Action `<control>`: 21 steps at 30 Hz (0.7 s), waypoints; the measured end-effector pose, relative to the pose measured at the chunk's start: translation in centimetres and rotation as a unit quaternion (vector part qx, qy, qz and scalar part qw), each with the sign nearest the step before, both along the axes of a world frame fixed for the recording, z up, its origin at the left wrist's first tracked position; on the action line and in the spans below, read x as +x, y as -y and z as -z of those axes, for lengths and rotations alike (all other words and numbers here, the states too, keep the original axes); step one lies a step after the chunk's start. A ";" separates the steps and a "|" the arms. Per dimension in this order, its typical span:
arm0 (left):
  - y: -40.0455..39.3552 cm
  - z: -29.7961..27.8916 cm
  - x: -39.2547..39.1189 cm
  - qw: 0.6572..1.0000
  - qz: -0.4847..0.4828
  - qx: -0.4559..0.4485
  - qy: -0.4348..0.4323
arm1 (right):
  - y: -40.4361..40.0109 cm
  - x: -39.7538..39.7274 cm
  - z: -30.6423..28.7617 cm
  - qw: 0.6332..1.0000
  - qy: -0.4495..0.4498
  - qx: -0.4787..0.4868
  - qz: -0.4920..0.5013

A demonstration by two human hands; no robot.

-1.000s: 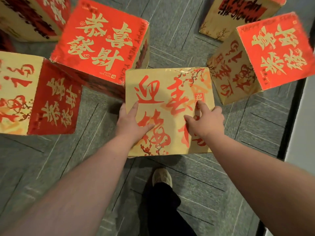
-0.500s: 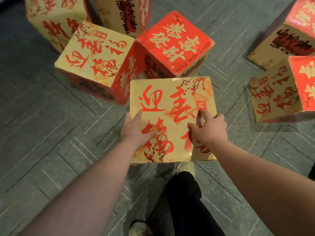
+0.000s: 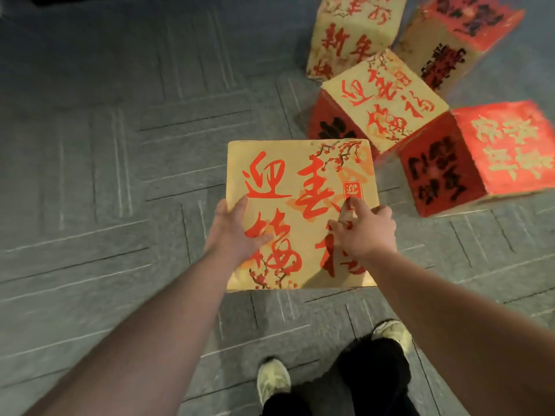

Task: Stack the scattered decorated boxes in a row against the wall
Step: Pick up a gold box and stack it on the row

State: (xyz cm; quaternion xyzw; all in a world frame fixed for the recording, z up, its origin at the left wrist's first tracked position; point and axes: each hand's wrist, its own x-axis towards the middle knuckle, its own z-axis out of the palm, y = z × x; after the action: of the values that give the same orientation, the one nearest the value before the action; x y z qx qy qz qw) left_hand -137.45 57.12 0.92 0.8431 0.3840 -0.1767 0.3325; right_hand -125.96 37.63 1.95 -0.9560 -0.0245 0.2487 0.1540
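Note:
I carry a gold box (image 3: 288,181) with red calligraphy and plum blossoms on its top face, held off the floor in front of me. My left hand (image 3: 232,232) grips its near left side, thumb on top. My right hand (image 3: 365,232) grips the near right side, fingers spread on the top face. Several other decorated boxes lie on the carpet at the upper right: a gold-topped one (image 3: 383,100), a red-topped one (image 3: 507,145), a gold one (image 3: 348,31) and a red and gold one (image 3: 459,34) behind them.
Grey carpet tiles (image 3: 105,175) cover the floor to the left and ahead. My two feet in pale shoes (image 3: 273,382) and dark trousers show at the bottom. No wall is in view.
The view has swung left: the boxes on the floor now lie at the upper right instead of ahead and to both sides. The held box stays in both hands.

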 end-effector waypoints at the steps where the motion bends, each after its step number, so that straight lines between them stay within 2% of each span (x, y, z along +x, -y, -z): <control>1: -1.6 -0.2 -1.8 1.000 -0.021 -0.004 -0.003 | -2.0 -1.0 0.0 1.000 -0.003 0.001 -0.019; 11: -13.0 -1.2 -18.1 0.976 -0.212 -0.001 0.049 | -19.1 -11.2 -0.8 0.979 -0.007 0.015 -0.202; 18: -19.6 -2.4 -24.7 0.955 -0.293 0.028 0.030 | -29.4 -15.7 -0.9 0.944 -0.014 -0.019 -0.328; 21: -23.1 -3.0 -27.5 0.937 -0.348 0.035 0.011 | -34.9 -18.0 -1.1 0.928 -0.022 -0.002 -0.371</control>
State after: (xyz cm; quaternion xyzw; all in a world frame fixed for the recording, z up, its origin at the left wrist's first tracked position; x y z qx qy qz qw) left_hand -164.98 80.19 3.96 0.6696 0.6557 -0.0276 0.3478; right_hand -143.99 72.56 3.02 -0.8732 -0.3734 0.3093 0.0490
